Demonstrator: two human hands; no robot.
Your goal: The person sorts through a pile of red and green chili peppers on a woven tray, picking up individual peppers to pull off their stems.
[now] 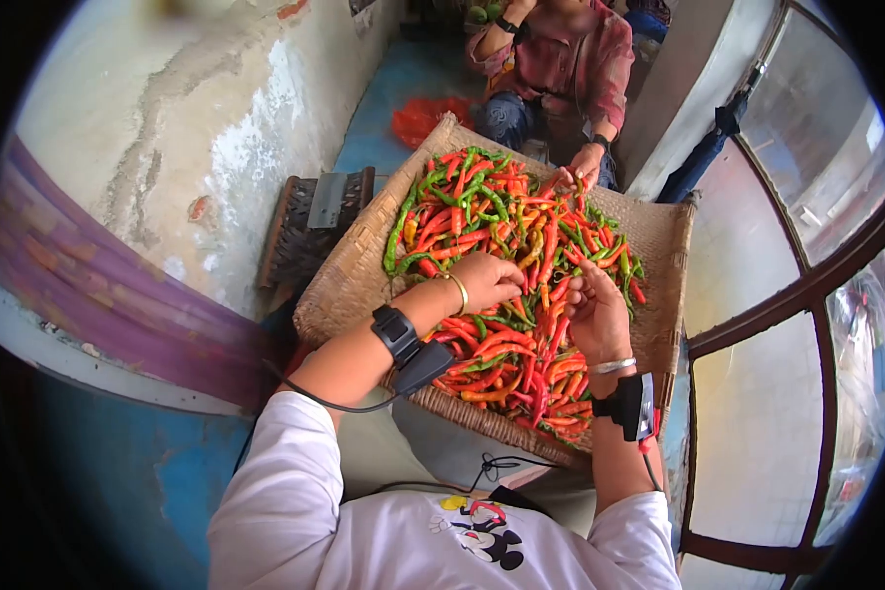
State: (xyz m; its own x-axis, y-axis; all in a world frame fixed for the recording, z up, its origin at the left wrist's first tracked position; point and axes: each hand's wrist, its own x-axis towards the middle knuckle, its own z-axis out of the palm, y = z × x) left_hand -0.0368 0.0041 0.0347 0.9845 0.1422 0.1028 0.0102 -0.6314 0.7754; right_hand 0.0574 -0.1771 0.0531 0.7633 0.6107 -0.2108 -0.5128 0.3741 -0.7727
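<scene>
A broad woven bamboo tray (349, 280) holds a heap of red, orange and green chili peppers (506, 344). Over the middle of the heap, my left hand (489, 282) has its fingers curled together and pointing right; what is between the fingertips is hidden. To its right, my right hand (598, 313) is raised palm inward, thumb and fingers pinched at what looks like a red chili pepper by the fingertips. The two hands are a short way apart.
Across the tray sits another person (570, 59), one hand (587, 162) at the heap's far edge. A red plastic bag (431, 120) lies on the floor behind. A wall (197, 147) is at left, a framed glass panel (757, 423) and dark umbrella (703, 152) at right.
</scene>
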